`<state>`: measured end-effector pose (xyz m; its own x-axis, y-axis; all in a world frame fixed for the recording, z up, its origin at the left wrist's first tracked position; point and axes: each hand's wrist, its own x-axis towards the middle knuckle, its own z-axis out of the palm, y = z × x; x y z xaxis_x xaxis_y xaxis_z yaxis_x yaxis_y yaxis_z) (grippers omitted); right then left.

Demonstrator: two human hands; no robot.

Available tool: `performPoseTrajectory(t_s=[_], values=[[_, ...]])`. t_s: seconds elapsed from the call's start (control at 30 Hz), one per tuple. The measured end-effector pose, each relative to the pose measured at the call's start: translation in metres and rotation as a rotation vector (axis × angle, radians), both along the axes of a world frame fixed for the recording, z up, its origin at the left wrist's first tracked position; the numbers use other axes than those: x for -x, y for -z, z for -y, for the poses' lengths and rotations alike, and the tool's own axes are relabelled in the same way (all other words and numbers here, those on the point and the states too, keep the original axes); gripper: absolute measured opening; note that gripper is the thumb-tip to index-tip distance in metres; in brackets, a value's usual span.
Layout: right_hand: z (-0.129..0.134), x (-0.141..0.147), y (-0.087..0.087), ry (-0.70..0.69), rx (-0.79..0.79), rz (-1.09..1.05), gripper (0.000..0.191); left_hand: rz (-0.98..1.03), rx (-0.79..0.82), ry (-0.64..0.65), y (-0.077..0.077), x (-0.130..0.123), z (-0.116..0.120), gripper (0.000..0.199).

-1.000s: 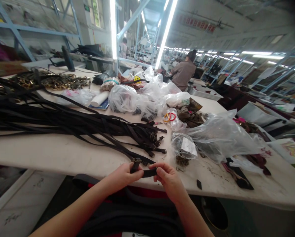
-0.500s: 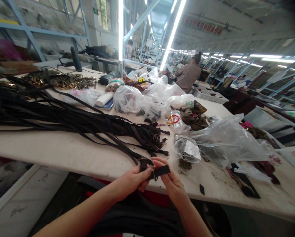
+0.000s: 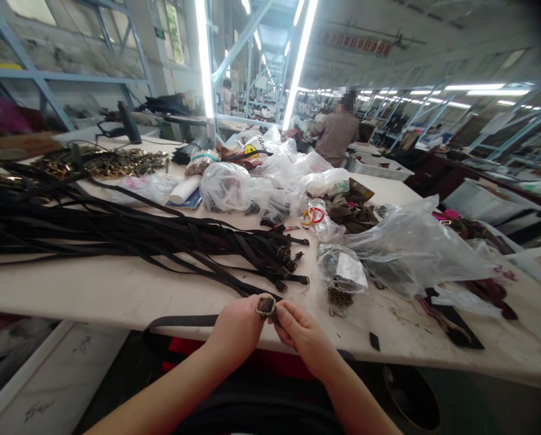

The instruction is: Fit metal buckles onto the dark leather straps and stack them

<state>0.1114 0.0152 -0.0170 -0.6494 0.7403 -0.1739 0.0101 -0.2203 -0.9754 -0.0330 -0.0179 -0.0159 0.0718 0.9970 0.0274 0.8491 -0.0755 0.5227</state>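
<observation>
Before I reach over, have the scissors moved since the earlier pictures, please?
No: measured against the labelled bag on the table, the scissors show no shift.

Held in the grip: flat brown-black strap (image 3: pixel 265 306), fitted with a rectangular metal buckle (image 3: pixel 264 314) of dull brass tone. Left of and beyond the grip: long heap of flat black straps (image 3: pixel 162 232); farther back on that side, mound of shiny gold metal fittings (image 3: pixel 116 161). Beyond the grip: white cylindrical roll (image 3: pixel 184 189) over flat blue booklet (image 3: pixel 190 200); round yellow smiley print (image 3: pixel 250 150) with black features. Beyond, slightly right: scissors (image 3: pixel 312 212), one looped handle red, the other orange-yellow. Right of the grip: clear plastic bag (image 3: pixel 329 263) bearing white rectangular label (image 3: pixel 351 269); small black rectangular scrap (image 3: pixel 374 341). Worktop (image 3: pixel 116 290) around the grip: off-white, dark-speckled at right.
</observation>
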Motion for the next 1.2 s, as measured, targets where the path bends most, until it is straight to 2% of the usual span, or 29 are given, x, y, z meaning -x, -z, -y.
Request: performPoseTrajectory(t_s=[0.13,0.33,0.43,0.5,0.6,0.7,0.73,0.77,0.83,0.9,1.0,1.07,1.2], values=[[0.000,-0.001,0.003,0.029,-0.002,0.018,0.038,-0.117,-0.030,0.012,0.006,0.001,0.000,0.027],[0.000,-0.001,-0.003,0.080,0.074,-0.005,0.038,-0.246,-0.061,0.019,0.003,-0.001,0.002,0.031],[0.002,0.004,-0.004,0.173,0.111,-0.067,0.038,-0.274,-0.031,0.028,0.006,-0.005,0.003,0.029],[0.003,0.005,-0.004,0.181,0.076,-0.092,0.041,-0.256,0.004,0.039,0.008,-0.007,0.004,0.028],[0.000,-0.001,-0.005,0.111,-0.072,-0.032,0.037,-0.164,-0.008,0.072,0.004,-0.003,0.009,0.027],[-0.005,-0.014,-0.010,0.115,-0.161,-0.006,0.026,0.027,-0.168,0.055,-0.013,0.005,0.015,0.030],[-0.006,-0.017,-0.012,0.102,-0.184,-0.016,0.023,0.146,-0.161,0.037,-0.020,0.007,0.016,0.031],[-0.006,-0.020,-0.013,0.078,-0.211,-0.029,0.021,0.306,-0.091,0.013,-0.025,0.009,0.017,0.029],[-0.004,-0.021,-0.013,0.037,-0.277,-0.058,0.018,0.704,0.185,-0.036,-0.031,0.008,0.017,0.025],[0.001,-0.018,-0.009,0.060,-0.342,-0.094,0.016,1.099,0.465,-0.083,-0.030,0.006,0.016,0.025],[0.007,-0.014,0.000,0.085,-0.403,-0.128,0.015,1.482,0.701,-0.149,-0.022,0.003,0.017,0.027],[0.010,-0.013,0.003,0.072,-0.413,-0.132,0.014,1.567,0.746,-0.159,-0.016,0.002,0.018,0.027],[0.018,-0.015,-0.007,0.072,-0.464,-0.160,0.015,1.488,0.671,-0.137,0.000,-0.007,0.018,0.022]])
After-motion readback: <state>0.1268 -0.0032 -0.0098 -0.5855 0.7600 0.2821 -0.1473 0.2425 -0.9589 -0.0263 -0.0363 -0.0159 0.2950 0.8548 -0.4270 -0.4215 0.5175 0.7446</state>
